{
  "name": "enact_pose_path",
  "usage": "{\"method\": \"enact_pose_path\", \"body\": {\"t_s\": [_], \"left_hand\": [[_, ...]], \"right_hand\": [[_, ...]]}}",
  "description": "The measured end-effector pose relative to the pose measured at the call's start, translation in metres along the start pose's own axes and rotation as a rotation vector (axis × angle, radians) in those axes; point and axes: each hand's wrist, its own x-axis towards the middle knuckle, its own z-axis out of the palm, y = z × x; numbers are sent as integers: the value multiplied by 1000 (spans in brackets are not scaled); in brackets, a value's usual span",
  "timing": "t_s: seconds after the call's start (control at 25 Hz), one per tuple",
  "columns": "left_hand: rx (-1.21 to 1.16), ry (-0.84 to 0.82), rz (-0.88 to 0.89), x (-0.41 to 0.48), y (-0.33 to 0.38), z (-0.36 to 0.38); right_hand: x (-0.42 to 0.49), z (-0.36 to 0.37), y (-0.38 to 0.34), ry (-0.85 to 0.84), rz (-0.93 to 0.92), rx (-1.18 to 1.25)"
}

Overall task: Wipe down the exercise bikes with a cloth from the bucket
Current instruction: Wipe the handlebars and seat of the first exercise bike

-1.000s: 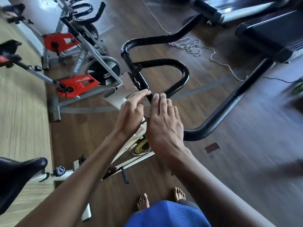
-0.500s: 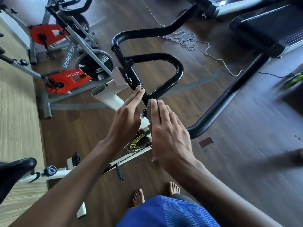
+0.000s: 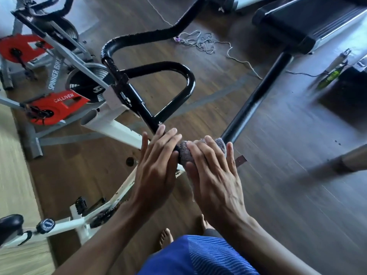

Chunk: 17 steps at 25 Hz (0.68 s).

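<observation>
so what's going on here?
A person is wiping the black handlebar of a white exercise bike. The right hand holds a grey cloth wrapped over the bar near its bend, thumb underneath. The left hand rests on the bar right beside the cloth, fingers straight. Other bikes with red guards stand to the left and a treadmill is at the upper right. No bucket is in view.

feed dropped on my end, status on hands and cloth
Left hand open, fingers flat on handlebar. Right hand wraps cloth round it. Nothing in the way.
</observation>
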Motion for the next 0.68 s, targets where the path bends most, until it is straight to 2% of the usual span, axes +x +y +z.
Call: {"method": "enact_pose_path", "body": {"t_s": [0.28,0.36,0.52,0.68], "left_hand": [[70,-60,63,-13,26,7],[92,-34,8,-16,37,14],[187,68,-142,-18,68,34],[290,167,-298,-11,104,64]], "right_hand": [[21,-1,61,132,-115,171],[26,6,68,163,-146,211],[44,3,106,147,-379,213],[77,4,149,155,-341,292]]}}
